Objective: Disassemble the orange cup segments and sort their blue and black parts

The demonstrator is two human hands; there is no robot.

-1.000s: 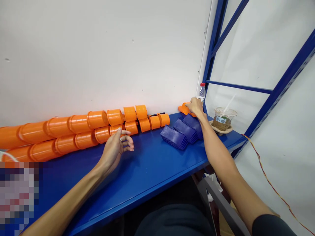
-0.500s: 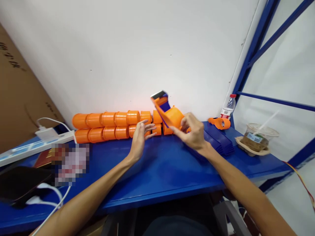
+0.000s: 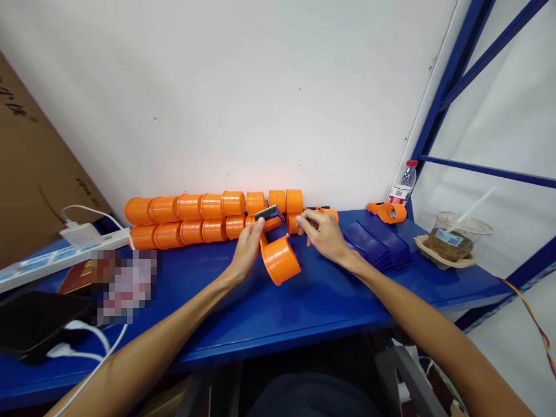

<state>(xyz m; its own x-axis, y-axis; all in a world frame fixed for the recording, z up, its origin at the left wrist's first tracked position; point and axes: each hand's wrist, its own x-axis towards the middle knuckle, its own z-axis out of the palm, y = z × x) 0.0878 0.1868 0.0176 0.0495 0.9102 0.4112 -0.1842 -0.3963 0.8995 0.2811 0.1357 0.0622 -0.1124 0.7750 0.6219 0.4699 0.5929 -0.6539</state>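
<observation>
My left hand (image 3: 245, 249) is closed on an orange plastic cup with a flat arm (image 3: 281, 260), thumb on top. The cup end hangs downward, and a blue strip and a dark, silver-edged piece show at its upper end. My right hand (image 3: 325, 234) is just right of it, apart from the cup, fingers curled and pressed together; whether they hold anything small is hidden. Behind both hands, several orange cups (image 3: 191, 230) lie in two stacked rows against the wall. Blue flat plates (image 3: 376, 246) lie in overlapping piles right of my right hand.
At the back right are an orange part (image 3: 388, 213) and a bottle with a red cap (image 3: 403, 185). A drink cup with a straw (image 3: 454, 238) stands on the right. A power strip (image 3: 65, 258), white cables and a dark phone-like device (image 3: 37, 321) lie on the left.
The orange cup has passed from my right hand to my left and turned, its cup end now lower. My left hand has closed; my right hand has drawn slightly away.
</observation>
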